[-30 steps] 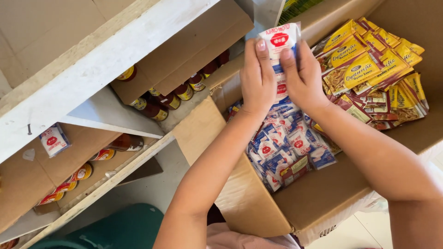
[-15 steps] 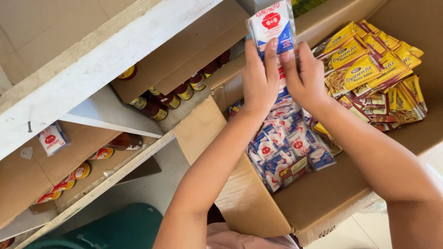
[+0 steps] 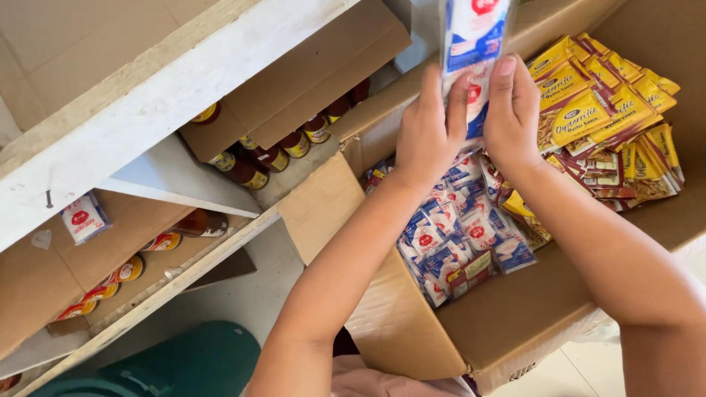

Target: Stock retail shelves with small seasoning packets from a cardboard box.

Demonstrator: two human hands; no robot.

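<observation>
I see both hands, left (image 3: 430, 136) and right (image 3: 511, 117), closed on 1 sachet (image 3: 474, 44) lifted above the box (image 3: 515, 316); many sachets remain inside.

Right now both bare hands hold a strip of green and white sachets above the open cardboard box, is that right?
Not quite: the head view shows the strip of sachets is blue and white with red marks, not green. Both the left hand and right hand hold it above the open cardboard box.

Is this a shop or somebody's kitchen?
Probably a small shop's stockroom. Both hands lift a strip of white-and-blue sachets from a cardboard box packed with many more, and the white shelves hold boxes of sauce bottles.
</observation>
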